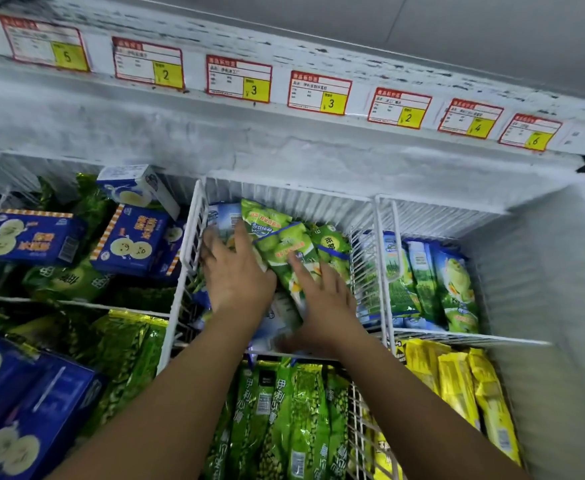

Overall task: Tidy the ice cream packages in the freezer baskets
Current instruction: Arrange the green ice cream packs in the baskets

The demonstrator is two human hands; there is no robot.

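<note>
— Where are the hands?

— Both are inside the middle basket [190, 237], the white wire one against the freezer's frosty back wall [284, 147]. The left hand [235, 271] lies flat near the basket's left wall. Its fingers are spread and straight, resting on a blue-and-white package [222, 216] and on the edge of the green packages [284, 245].

— And the right?

— The right hand [322, 299] lies palm down on the green packages, nearer the basket's right wall, with its fingers straight and pointing toward the back. Its thumb side is blurred, so I cannot tell whether the thumb hooks anything.

— How do the packages lie?

— The green packages lean over one another in a loose heap, slanting across the basket.

— What is around the basket?

— Left of it, blue boxes [130, 242] lie tilted on green bags [66, 278]. Right of it, a second wire basket [383, 244] holds blue-and-green packages [433, 282] standing on edge in a row. In front of it, toward the person, pea-patterned packages [284, 427] lie side by side. Yellow packages [457, 386] lie in front and to the right. Above and behind it, red-framed price tags [239, 79] with yellow number squares run along the freezer's ledge.
</note>
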